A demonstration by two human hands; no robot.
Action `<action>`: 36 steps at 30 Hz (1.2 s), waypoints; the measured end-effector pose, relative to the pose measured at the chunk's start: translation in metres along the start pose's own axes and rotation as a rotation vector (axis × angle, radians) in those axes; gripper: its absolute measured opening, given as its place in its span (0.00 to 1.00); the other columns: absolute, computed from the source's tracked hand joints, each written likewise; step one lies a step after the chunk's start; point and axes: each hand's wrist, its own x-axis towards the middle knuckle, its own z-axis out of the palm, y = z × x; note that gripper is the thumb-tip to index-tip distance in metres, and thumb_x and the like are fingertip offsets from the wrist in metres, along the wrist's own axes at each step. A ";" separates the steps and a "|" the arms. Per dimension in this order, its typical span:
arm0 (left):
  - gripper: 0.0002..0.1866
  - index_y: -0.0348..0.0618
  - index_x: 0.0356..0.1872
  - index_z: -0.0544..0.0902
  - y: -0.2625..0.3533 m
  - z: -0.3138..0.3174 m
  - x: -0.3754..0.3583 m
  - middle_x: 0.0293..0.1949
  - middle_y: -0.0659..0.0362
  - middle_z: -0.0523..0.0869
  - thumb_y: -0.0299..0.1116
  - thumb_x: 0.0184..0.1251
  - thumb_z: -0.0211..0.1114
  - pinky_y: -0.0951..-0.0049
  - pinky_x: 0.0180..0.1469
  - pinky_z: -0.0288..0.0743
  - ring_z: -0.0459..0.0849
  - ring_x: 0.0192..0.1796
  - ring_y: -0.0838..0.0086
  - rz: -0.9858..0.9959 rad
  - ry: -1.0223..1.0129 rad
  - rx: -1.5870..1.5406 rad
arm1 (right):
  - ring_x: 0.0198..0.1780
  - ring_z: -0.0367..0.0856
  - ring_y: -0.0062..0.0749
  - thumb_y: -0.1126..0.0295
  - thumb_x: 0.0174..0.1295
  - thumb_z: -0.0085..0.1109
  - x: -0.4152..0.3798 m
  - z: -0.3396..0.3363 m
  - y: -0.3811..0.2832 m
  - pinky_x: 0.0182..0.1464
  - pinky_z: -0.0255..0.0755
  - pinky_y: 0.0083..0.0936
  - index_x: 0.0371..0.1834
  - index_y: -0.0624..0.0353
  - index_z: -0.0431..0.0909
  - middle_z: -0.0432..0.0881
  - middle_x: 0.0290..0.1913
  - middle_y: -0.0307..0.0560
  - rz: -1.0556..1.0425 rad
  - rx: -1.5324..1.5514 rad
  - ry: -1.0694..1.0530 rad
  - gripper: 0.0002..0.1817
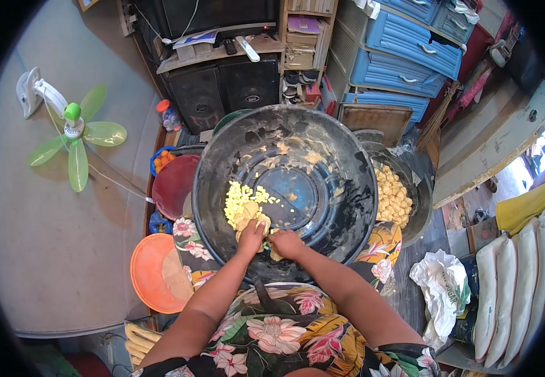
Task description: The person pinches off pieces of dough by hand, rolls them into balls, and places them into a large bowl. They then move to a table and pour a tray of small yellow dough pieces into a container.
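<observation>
A large dark basin rests over my lap, its inner wall smeared with pale dough. On its left side lie small yellow cubes and several flat tan dough pieces. My left hand is closed near the basin's front edge, with dough at its fingertips. Close beside it on the right, my right hand is closed too, a bit of dough showing under its fingers. Round dough balls fill a dark tub right of the basin.
Left of the basin stand a red bowl and an orange basin with tan powder. A green-bladed fan is further left. A white sack and stacked filled bags lie right. Blue drawers stand behind.
</observation>
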 end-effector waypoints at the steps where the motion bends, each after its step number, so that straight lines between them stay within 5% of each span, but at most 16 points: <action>1: 0.22 0.36 0.43 0.74 0.001 0.000 0.000 0.36 0.38 0.79 0.48 0.63 0.54 0.58 0.44 0.70 0.77 0.43 0.46 -0.001 0.003 0.000 | 0.43 0.76 0.36 0.66 0.54 0.49 0.002 -0.001 -0.004 0.45 0.67 0.34 0.33 0.49 0.79 0.79 0.35 0.42 -0.003 0.000 0.000 0.09; 7: 0.23 0.35 0.43 0.73 0.001 -0.003 -0.001 0.37 0.38 0.79 0.49 0.63 0.54 0.58 0.44 0.70 0.77 0.44 0.46 -0.044 -0.009 -0.023 | 0.44 0.76 0.34 0.67 0.55 0.46 0.008 0.011 -0.004 0.45 0.67 0.37 0.33 0.48 0.79 0.79 0.36 0.40 0.016 -0.121 -0.019 0.09; 10: 0.19 0.37 0.41 0.74 -0.010 0.005 0.003 0.33 0.46 0.80 0.45 0.64 0.54 0.65 0.40 0.71 0.79 0.37 0.58 -0.015 0.020 -0.018 | 0.43 0.77 0.32 0.66 0.51 0.51 0.005 0.016 0.003 0.44 0.66 0.36 0.34 0.44 0.79 0.79 0.33 0.38 -0.031 -0.181 0.011 0.09; 15: 0.16 0.42 0.50 0.70 0.008 -0.006 0.002 0.39 0.59 0.77 0.37 0.64 0.52 0.70 0.38 0.73 0.76 0.34 0.68 -0.470 -0.246 -0.743 | 0.44 0.76 0.33 0.67 0.51 0.52 0.003 0.005 0.005 0.46 0.66 0.36 0.31 0.48 0.78 0.77 0.34 0.39 0.137 0.097 0.041 0.06; 18: 0.17 0.41 0.53 0.67 0.002 -0.006 0.005 0.43 0.55 0.75 0.31 0.62 0.48 0.66 0.42 0.74 0.76 0.40 0.68 -0.473 -0.240 -0.974 | 0.44 0.75 0.35 0.67 0.53 0.51 0.000 0.004 0.008 0.46 0.66 0.36 0.33 0.49 0.79 0.76 0.35 0.40 0.070 0.075 0.058 0.07; 22: 0.17 0.39 0.52 0.68 0.007 -0.009 0.003 0.45 0.54 0.74 0.26 0.60 0.46 0.63 0.46 0.74 0.74 0.45 0.67 -0.454 -0.218 -1.032 | 0.47 0.73 0.35 0.67 0.55 0.49 0.000 0.007 0.002 0.47 0.64 0.35 0.36 0.47 0.80 0.75 0.38 0.39 -0.002 -0.078 0.076 0.09; 34: 0.16 0.37 0.49 0.70 -0.009 -0.002 0.007 0.42 0.53 0.76 0.19 0.58 0.53 0.71 0.40 0.78 0.80 0.38 0.69 -0.332 -0.183 -0.764 | 0.54 0.65 0.31 0.67 0.56 0.48 -0.003 -0.003 -0.010 0.53 0.56 0.36 0.37 0.43 0.81 0.70 0.45 0.38 0.039 -0.151 -0.100 0.11; 36: 0.16 0.38 0.49 0.71 -0.012 -0.002 0.008 0.41 0.55 0.77 0.19 0.58 0.54 0.75 0.38 0.77 0.80 0.36 0.72 -0.313 -0.153 -0.731 | 0.57 0.63 0.36 0.67 0.54 0.52 -0.001 0.002 -0.008 0.56 0.53 0.47 0.39 0.45 0.80 0.69 0.48 0.41 0.098 -0.063 -0.132 0.11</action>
